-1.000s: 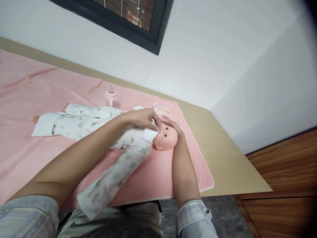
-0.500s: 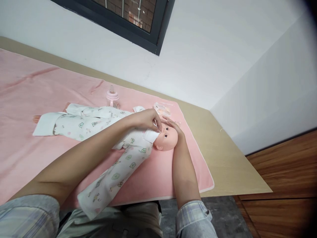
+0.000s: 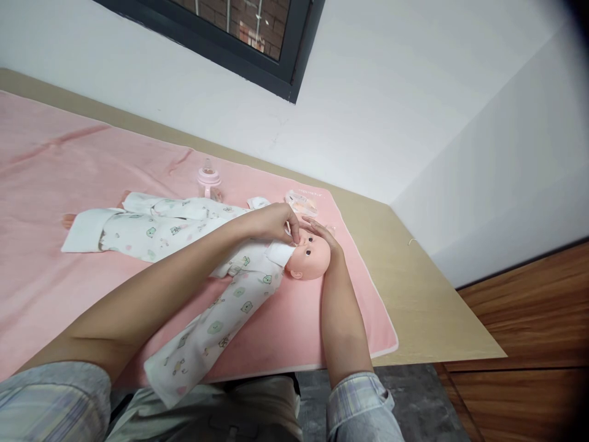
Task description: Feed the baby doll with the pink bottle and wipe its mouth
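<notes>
1. Pink cloth (image 3: 294, 325) spreads over the pale wooden worktop (image 3: 423, 301), by a white wall (image 3: 359, 110).
2. On it lies a bald doll (image 3: 309, 264) in white printed clothes (image 3: 151, 232).
3. Left hand (image 3: 275, 220) at its mouth, grip I cannot tell; right hand (image 3: 327, 237) cups its head, unclosed.
4. Barely changed since half a second ago.

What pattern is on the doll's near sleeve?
White sleeve with scattered cartoon prints, some green; clearest in the head view.

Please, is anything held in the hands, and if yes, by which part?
The right hand cups the doll's head along its far side. The left hand bends close to the face; whether it pinches anything there cannot be told.
</notes>
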The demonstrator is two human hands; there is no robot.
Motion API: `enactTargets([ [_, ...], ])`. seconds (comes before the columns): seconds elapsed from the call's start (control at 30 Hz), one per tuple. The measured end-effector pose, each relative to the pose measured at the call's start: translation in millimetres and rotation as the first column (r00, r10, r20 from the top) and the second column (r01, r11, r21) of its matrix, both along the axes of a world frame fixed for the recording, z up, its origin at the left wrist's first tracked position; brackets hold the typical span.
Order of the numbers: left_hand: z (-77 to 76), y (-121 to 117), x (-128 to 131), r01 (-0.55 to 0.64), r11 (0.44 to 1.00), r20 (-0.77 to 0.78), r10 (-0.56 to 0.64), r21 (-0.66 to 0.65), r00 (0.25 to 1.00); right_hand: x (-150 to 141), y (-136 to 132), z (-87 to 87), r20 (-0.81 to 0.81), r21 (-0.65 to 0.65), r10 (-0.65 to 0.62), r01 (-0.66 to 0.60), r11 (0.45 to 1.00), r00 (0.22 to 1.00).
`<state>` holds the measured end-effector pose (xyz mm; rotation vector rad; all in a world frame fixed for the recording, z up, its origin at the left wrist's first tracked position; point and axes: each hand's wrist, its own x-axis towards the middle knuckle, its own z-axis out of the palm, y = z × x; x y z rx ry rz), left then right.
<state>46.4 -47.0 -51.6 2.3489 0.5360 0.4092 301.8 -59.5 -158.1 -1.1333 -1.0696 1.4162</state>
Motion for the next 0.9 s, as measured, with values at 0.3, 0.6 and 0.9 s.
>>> enactTargets([
  [0.3,1.3,1,-1,-0.01,1.0,-0.007,0.011,0.013,1.0,-7,-10,7.5,0.107,0.018,-0.006,0.004,1.0,0.994],
  [0.6,0.6,1,0,-0.046,0.997,-0.037,0.048,0.056,0.998,-9,-12,4.5,0.029,0.012,-0.051,0.05,0.999,0.998],
  [0.9,6.6,0,-2,-0.079,0.991,-0.037,0.083,0.106,0.996,3,6,-5.1,-0.01,0.011,-0.002,0.002,1.0,1.0],
])
